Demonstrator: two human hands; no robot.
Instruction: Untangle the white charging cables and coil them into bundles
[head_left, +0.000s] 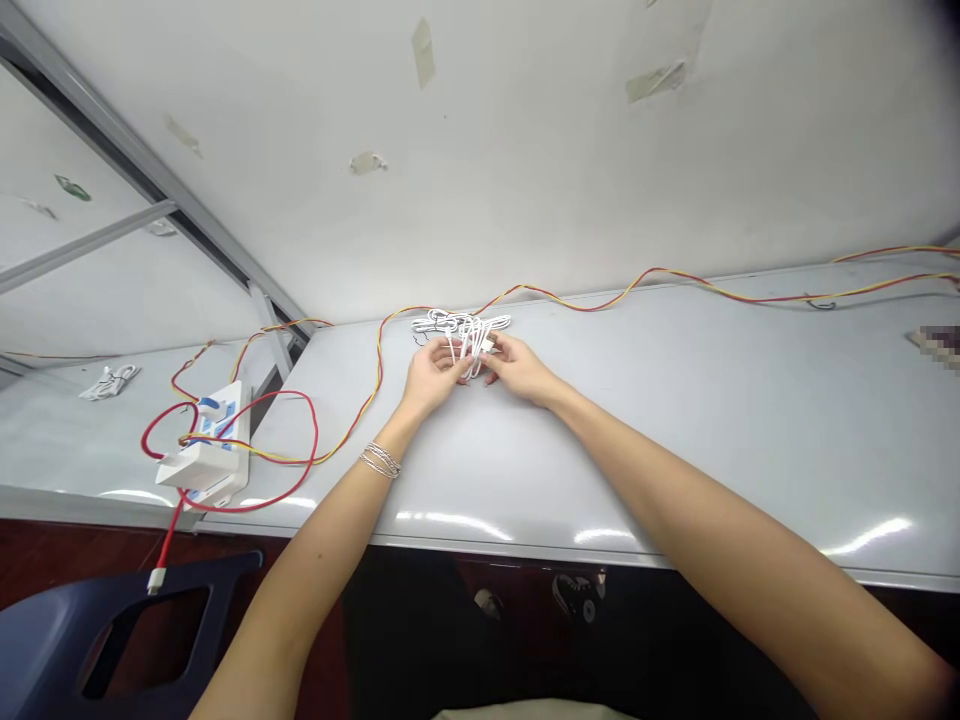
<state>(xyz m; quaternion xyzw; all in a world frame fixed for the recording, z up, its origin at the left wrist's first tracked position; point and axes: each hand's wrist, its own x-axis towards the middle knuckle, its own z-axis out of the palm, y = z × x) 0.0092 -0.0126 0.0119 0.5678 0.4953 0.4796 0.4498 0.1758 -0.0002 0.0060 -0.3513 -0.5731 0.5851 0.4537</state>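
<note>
Both of my hands are at the middle of a pale grey table (675, 420), close together over a tangled bundle of white cable (461, 330). My left hand (431, 372) pinches strands of the bundle from the left, with thin silver bracelets (382, 460) on its wrist. From the right, my right hand (517, 368) holds the same bundle near a small white plug (487, 345). A twisted red and yellow wire (577, 303) runs along the table's back edge behind the bundle.
A white power strip (206, 445) lies at the left, looped by a red cable (262, 490) whose white plug (156, 580) hangs past the table edge. A small white cable bundle (109, 382) lies farther left. A dark blue chair back (112, 630) stands below.
</note>
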